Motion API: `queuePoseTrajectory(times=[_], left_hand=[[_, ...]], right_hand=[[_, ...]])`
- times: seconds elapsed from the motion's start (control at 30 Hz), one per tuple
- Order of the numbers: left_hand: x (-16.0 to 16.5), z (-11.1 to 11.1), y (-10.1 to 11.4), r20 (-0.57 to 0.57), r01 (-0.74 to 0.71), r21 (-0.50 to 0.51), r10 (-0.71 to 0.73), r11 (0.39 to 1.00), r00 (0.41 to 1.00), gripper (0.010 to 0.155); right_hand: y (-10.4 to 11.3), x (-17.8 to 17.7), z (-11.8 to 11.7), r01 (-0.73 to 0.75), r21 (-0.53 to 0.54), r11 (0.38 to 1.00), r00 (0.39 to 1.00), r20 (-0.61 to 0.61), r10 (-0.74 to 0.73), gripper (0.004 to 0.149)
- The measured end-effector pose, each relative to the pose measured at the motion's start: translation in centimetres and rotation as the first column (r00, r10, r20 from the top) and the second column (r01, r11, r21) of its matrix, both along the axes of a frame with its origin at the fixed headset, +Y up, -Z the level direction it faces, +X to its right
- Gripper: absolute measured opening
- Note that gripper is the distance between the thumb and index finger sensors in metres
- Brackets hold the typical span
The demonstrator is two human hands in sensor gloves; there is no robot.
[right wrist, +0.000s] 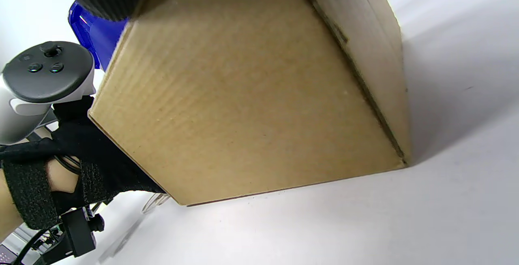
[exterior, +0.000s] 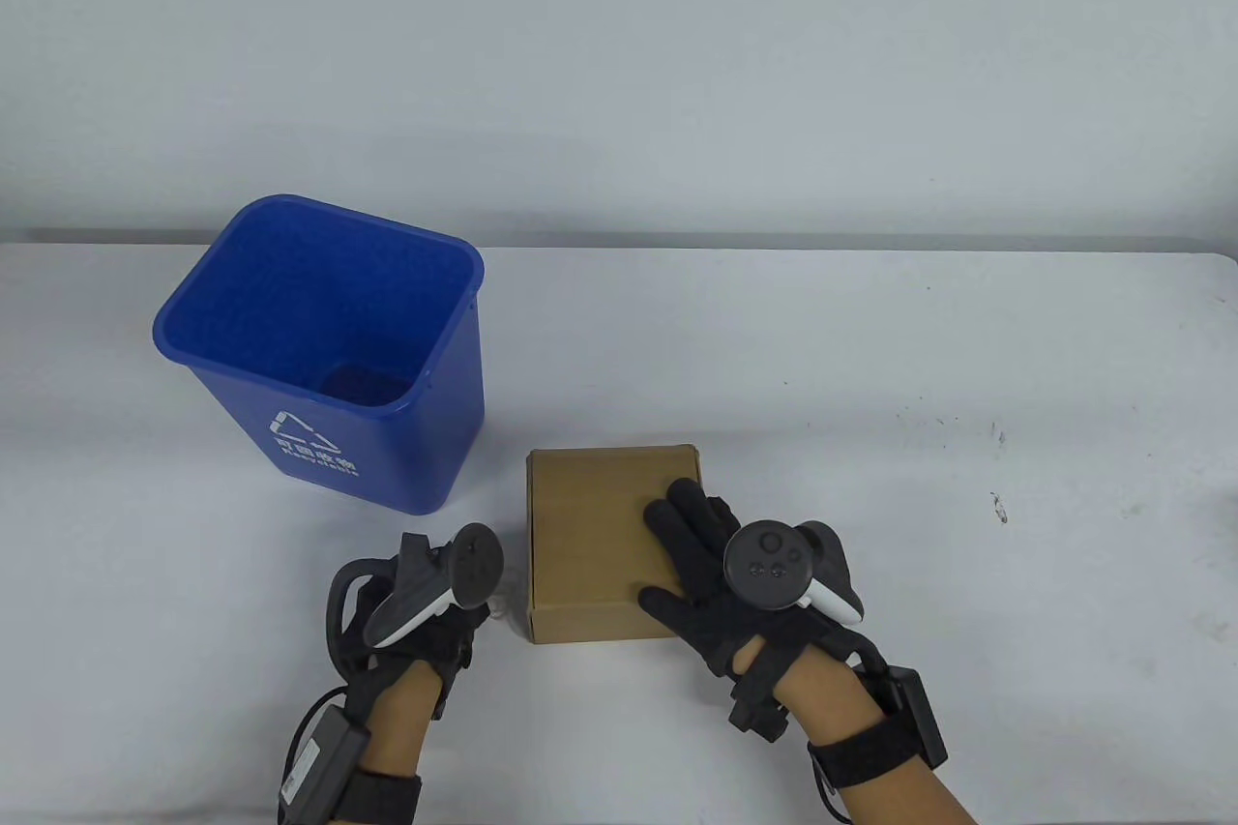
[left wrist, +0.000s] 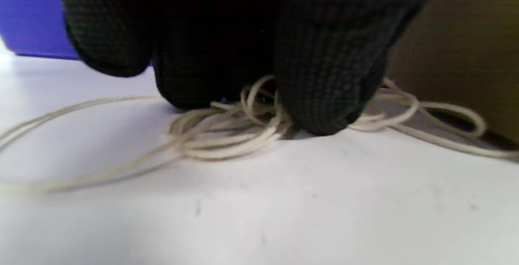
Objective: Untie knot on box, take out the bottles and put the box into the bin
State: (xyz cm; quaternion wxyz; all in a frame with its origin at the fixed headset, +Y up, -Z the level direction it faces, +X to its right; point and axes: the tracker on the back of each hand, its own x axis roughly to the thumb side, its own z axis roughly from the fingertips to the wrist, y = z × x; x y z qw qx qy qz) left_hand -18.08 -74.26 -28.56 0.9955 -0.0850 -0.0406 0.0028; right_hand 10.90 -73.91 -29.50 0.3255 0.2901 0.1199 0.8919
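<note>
Sitting closed on the white table point(exterior: 870, 361), the cardboard box point(exterior: 600, 535) lies just right of the blue recycling bin point(exterior: 329, 351), with your right hand point(exterior: 721, 578) resting flat on its lid, fingers point(exterior: 677, 515) straight. Beside the box's left wall, your left hand point(exterior: 435, 593) has its fingertips point(left wrist: 324, 95) curled down onto the loose white string point(left wrist: 227, 131) bunched on the table, seemingly pinching it.

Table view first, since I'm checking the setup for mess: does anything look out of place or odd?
Only one thing: loose cream string lies tangled on the white table, under the left hand, beside the closed brown cardboard box. The blue plastic bin stands upright.
</note>
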Motion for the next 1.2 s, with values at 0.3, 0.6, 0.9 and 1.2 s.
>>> queuePoseTrajectory(times=[0.3,0.6,0.9,1.2], left_hand=[[0.8,0.4,-0.5,0.075,-0.011,0.065,0.006,0.998,0.997,0.036],[-0.4,0.8,-0.1,0.085,-0.031,0.035,0.028,0.999,0.996,0.038],[-1.6,4.1,4.9,0.031,-0.136,0.311,0.133,0.941,0.991,0.038],[-2.7,4.3,10.0,-0.028,-0.119,0.397,0.142,0.910,0.990,0.038]], right_hand=[[0.0,0.0,0.0,-0.001,-0.001,1.000,1.000,0.000,0.001,0.081],[0.1,0.0,0.0,0.001,0.011,1.000,1.000,-0.003,-0.001,0.081],[0.8,0.5,0.2,-0.016,0.030,0.999,1.000,0.021,0.015,0.081],[1.7,1.3,0.3,-0.038,0.034,0.999,0.997,0.065,0.035,0.081]])
